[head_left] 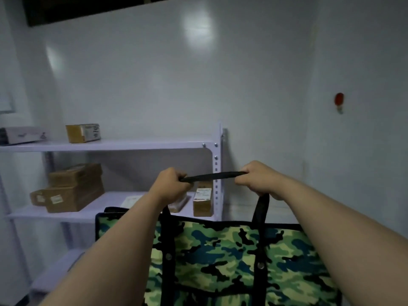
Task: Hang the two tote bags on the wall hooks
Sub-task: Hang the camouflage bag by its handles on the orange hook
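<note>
Now | left hand (170, 184): fingers curled tight round strap (213, 176) | right hand (259, 180): same | red hook (339, 100), seemingly, beyond

Camouflage tote bag (231, 257), black-trimmed: you hold it up in front of the right end of the white shelf rack (217, 160).

Black handle (213, 176): your left hand (171, 184) and right hand (258, 180) each grip it. It runs taut and level between them, across the rack's right post.

Red wall hook (339, 100): on the side wall, well right of the rack and higher than its top shelf.

On the rack:
- small carton (82, 132), top shelf
- stacked cartons (72, 188), middle shelf, left part
- upright carton (202, 200), middle shelf, beside the right post
</note>
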